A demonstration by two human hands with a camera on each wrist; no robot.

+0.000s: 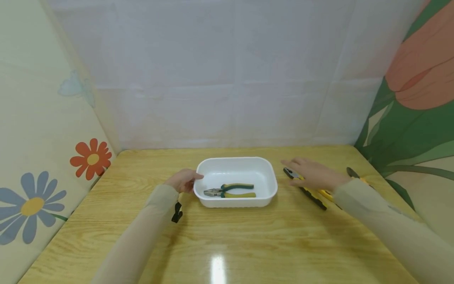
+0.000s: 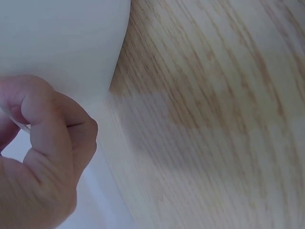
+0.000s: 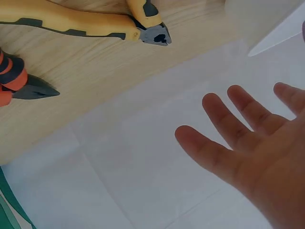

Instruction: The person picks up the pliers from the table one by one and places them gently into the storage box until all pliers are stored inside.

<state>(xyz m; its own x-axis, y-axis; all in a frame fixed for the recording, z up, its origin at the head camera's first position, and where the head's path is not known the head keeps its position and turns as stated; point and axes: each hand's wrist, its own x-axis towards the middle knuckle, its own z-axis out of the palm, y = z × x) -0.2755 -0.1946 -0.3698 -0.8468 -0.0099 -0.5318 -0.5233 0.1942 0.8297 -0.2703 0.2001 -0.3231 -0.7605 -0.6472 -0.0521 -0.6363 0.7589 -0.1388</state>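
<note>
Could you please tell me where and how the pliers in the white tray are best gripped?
Probably by both handles, from above on the right: the pliers lie flat, jaws pointing left, and the tray walls them in on all sides.

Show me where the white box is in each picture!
Head: white box in the middle, pliers inside.
Left wrist: white box at upper left, left hand gripping it.
Right wrist: white box at top right, partly cut off.
Shared landmark: wooden table.
</note>
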